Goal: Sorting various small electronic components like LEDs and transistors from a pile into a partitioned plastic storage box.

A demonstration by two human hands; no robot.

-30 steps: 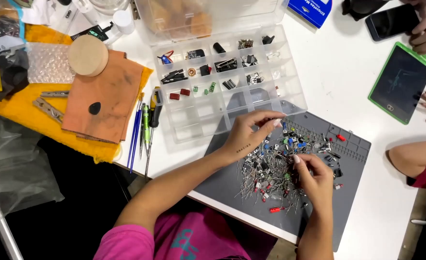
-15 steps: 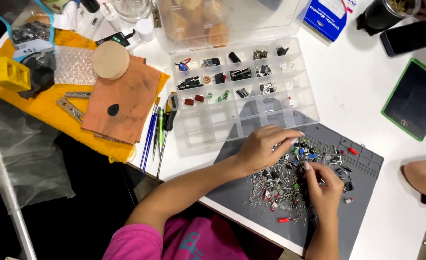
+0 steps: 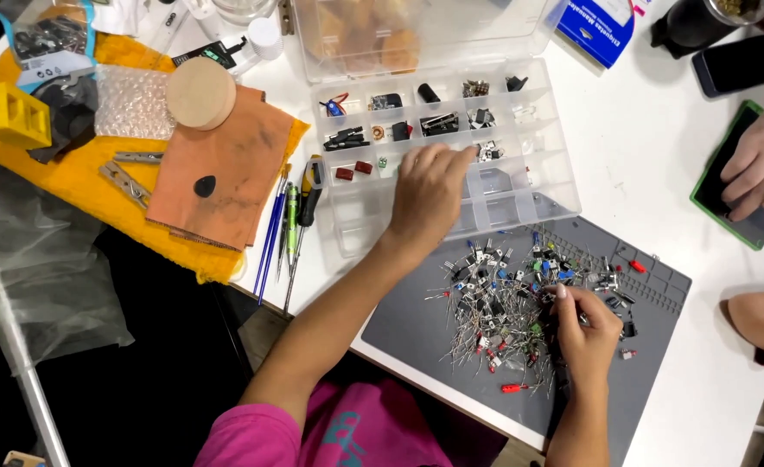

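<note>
My left hand point(image 3: 425, 195) reaches over the clear plastic organizer box point(image 3: 520, 203), back of the hand up, fingertips above a middle compartment near small dark parts. Whether it holds anything is hidden under the fingers. My right hand point(image 3: 585, 327) rests on the grey work mat point(image 3: 408, 320), fingers bunched at the right side of a pile of small electronic components point(image 3: 503, 298) with thin wire legs. Its grip on any part is too small to make out.
Pens and a screwdriver point(image 3: 291, 225) lie left of the box, beside brown cardboard point(image 3: 226, 169) on a yellow cloth point(image 3: 79, 186). Another person's hand point(image 3: 762, 164) rests on a green-edged tablet point(image 3: 728, 195) at the right. A phone point(image 3: 736, 65) and a blue booklet point(image 3: 598, 26) lie farther back.
My left hand has left the component pile and moved up over the organizer box. My right hand stays in the pile. The view has shifted closer.
</note>
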